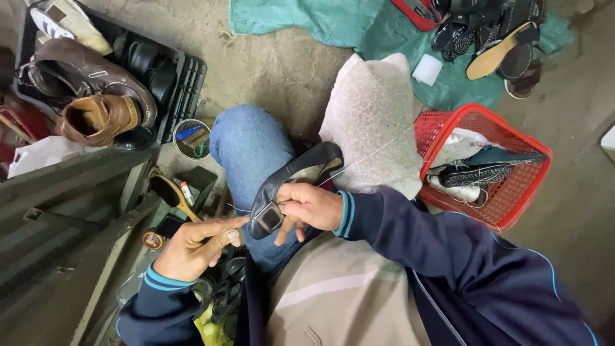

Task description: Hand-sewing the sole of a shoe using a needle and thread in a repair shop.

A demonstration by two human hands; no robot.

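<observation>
A dark flat shoe (291,179) with a square buckle at its toe lies over my blue-jeaned knee (246,144). My right hand (311,206) grips it by the toe end, fingers wrapped around the upper. My left hand (198,243) is just left of the toe, its fingers pinched together on a thin thread or needle at the buckle. A pale thread (362,159) runs tight from the shoe up to the right across a grey fuzzy cushion (371,122).
A black crate (186,77) with brown shoes (96,102) stands at the upper left. A red basket (512,186) with footwear sits on the right. Sandals lie on a green cloth (333,22) at the top. A brush (170,192), polish tin (154,239) and small pot (191,138) are beside my knee.
</observation>
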